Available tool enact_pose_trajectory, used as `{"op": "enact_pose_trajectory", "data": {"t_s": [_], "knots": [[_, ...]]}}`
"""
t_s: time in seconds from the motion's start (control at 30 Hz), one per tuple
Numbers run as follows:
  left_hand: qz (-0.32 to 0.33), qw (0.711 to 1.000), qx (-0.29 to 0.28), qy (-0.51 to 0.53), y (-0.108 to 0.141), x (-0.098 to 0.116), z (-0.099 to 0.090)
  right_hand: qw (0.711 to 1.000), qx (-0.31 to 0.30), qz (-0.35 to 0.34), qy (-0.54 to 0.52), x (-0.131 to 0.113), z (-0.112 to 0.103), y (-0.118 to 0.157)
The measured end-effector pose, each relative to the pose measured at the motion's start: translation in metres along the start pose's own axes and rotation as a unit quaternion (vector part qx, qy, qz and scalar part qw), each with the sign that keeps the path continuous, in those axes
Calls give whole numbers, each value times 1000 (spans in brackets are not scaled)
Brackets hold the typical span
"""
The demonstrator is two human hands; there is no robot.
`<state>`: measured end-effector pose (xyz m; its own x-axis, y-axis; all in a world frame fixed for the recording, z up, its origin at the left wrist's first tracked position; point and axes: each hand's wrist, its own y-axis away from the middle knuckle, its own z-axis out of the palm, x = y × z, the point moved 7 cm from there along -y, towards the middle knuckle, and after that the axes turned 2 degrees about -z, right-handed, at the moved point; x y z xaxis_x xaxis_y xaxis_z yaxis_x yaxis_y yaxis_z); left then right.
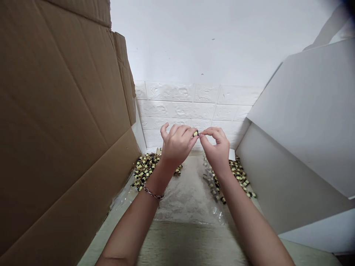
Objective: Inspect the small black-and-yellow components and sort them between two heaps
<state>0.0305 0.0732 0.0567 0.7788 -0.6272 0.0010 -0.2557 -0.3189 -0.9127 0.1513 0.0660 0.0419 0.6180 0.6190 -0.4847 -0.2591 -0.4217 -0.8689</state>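
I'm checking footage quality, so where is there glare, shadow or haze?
Head view: glints on the clear plastic; head view: soft dark patch, probably shadow, on the near tabletop; head view: hazy left side of the right-hand pile; head view: darkened top-right corner.

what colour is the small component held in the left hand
The small component is pale yellow with black ends, shown best in the head view.

Over there, the left hand point(176, 143) holds a small yellow-and-black piece point(195, 133), the right hand point(218, 150) pinching its end; a left pile point(144, 169) and right pile point(239, 173) of similar pieces lie over the surface point(191, 240).
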Motion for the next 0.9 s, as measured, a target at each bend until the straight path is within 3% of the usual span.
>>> {"op": "enact_pose_trajectory", "data": {"t_s": [0.4, 0.9], "knots": [[-1, 1000, 5, 10, 0, 0, 0, 993, -12, 84, -87, 13, 4, 2], [-17, 999, -20, 30, 0, 0, 1, 992, -4, 91, -92, 15, 1, -1]]}}
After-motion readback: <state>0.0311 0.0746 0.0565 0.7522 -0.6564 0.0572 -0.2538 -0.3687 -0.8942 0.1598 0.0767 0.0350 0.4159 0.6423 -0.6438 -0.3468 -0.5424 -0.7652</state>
